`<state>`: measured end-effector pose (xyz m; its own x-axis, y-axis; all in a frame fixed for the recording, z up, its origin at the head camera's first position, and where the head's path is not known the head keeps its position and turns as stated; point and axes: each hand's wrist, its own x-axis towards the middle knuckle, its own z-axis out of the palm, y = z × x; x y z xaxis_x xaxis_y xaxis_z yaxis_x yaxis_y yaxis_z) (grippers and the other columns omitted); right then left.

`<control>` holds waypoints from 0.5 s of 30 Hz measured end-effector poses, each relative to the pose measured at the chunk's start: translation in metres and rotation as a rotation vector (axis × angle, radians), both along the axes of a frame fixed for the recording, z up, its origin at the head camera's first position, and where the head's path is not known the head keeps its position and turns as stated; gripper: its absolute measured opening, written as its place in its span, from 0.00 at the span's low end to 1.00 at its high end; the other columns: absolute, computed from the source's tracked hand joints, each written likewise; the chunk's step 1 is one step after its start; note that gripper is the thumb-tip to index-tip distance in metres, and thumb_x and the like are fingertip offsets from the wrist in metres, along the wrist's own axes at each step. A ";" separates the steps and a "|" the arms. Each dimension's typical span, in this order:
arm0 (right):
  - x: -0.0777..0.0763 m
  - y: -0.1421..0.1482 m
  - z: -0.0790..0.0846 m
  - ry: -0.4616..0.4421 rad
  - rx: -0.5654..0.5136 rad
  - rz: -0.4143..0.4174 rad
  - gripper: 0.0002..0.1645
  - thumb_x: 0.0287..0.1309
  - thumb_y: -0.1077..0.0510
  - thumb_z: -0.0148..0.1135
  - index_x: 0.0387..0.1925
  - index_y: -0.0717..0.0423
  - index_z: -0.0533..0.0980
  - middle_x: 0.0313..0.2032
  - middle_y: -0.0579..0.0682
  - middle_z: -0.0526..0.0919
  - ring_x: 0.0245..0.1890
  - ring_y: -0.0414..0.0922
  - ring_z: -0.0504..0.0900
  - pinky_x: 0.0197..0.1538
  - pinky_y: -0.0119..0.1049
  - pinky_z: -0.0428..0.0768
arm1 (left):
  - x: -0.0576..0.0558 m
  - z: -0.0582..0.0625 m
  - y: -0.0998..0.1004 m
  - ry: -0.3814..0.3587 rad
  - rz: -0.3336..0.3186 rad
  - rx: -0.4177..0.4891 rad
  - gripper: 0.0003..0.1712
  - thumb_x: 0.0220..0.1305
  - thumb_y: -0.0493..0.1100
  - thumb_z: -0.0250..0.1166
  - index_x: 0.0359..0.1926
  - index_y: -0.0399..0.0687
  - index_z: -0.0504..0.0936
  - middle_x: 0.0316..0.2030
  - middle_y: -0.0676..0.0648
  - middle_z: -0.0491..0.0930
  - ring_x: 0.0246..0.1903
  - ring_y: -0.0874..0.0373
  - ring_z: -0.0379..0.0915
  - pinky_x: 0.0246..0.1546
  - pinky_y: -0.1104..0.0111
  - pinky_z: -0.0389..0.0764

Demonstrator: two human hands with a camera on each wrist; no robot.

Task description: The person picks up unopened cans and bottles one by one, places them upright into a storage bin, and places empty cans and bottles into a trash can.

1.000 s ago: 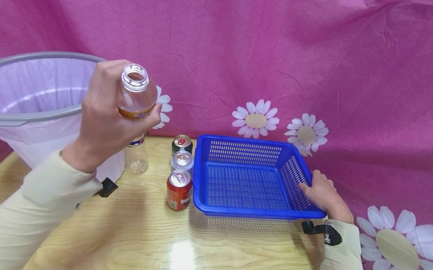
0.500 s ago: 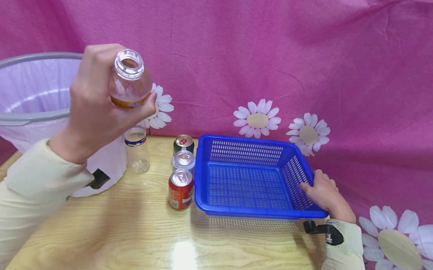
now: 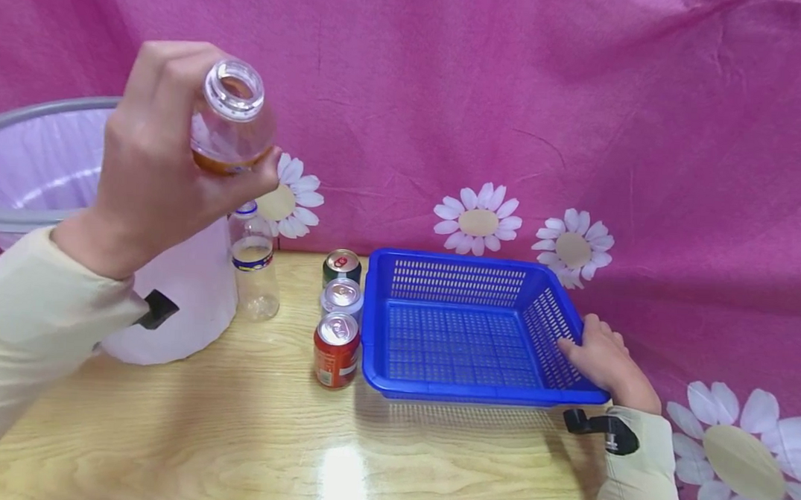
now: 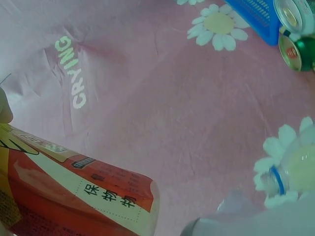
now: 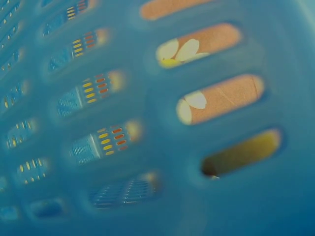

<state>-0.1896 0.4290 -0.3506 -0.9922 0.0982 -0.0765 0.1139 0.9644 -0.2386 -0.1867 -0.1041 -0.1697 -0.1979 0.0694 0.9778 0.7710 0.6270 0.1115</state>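
Observation:
My left hand (image 3: 153,150) grips an uncapped clear plastic bottle (image 3: 231,127), holding it high with its mouth toward the head camera. An orange band shows below the bottle's shoulder; the left wrist view reveals a red and yellow label (image 4: 83,187). This hand overlaps the right part of the lined bin (image 3: 26,222) in the head view. At the far right, my right hand (image 3: 604,356) holds the right rim of a blue plastic basket (image 3: 461,392), thumb inside the rim. The basket's slotted wall (image 5: 147,118) fills the right wrist view.
Another clear bottle (image 3: 257,277) with a blue neck ring stands beside the bin. Left of the basket, a green can (image 3: 341,266), a pale can (image 3: 342,296) and a red can (image 3: 335,355) line up on the wooden table (image 3: 231,436). Behind hangs a pink flowered cloth (image 3: 393,115).
My left hand has risen and moved left with the bottle, uncovering more of the standing bottle. The right hand and the basket stay in place.

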 end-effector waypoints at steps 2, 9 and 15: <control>0.000 0.000 0.000 -0.004 -0.001 -0.003 0.38 0.64 0.43 0.51 0.57 0.74 0.59 0.45 0.70 0.71 0.46 0.68 0.70 0.45 0.62 0.72 | 0.000 0.002 -0.002 -0.002 0.010 -0.009 0.30 0.47 0.47 0.71 0.51 0.39 0.76 0.48 0.34 0.78 0.51 0.43 0.74 0.62 0.64 0.77; 0.003 0.002 -0.002 0.002 0.005 -0.002 0.38 0.64 0.43 0.52 0.55 0.74 0.60 0.44 0.70 0.72 0.45 0.69 0.71 0.44 0.61 0.71 | -0.002 0.007 -0.010 -0.020 0.028 -0.019 0.31 0.45 0.46 0.73 0.51 0.38 0.76 0.48 0.34 0.78 0.52 0.42 0.74 0.63 0.65 0.75; 0.000 0.002 -0.003 -0.004 0.004 0.002 0.39 0.64 0.43 0.52 0.57 0.74 0.59 0.46 0.70 0.71 0.47 0.69 0.70 0.45 0.63 0.71 | -0.002 0.009 -0.021 -0.045 0.064 -0.023 0.31 0.44 0.46 0.72 0.51 0.39 0.76 0.49 0.34 0.77 0.53 0.43 0.73 0.64 0.66 0.74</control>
<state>-0.1892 0.4313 -0.3535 -0.9921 0.0966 -0.0798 0.1129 0.9655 -0.2346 -0.1883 -0.1248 -0.1609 -0.2465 0.0773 0.9661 0.7237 0.6777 0.1304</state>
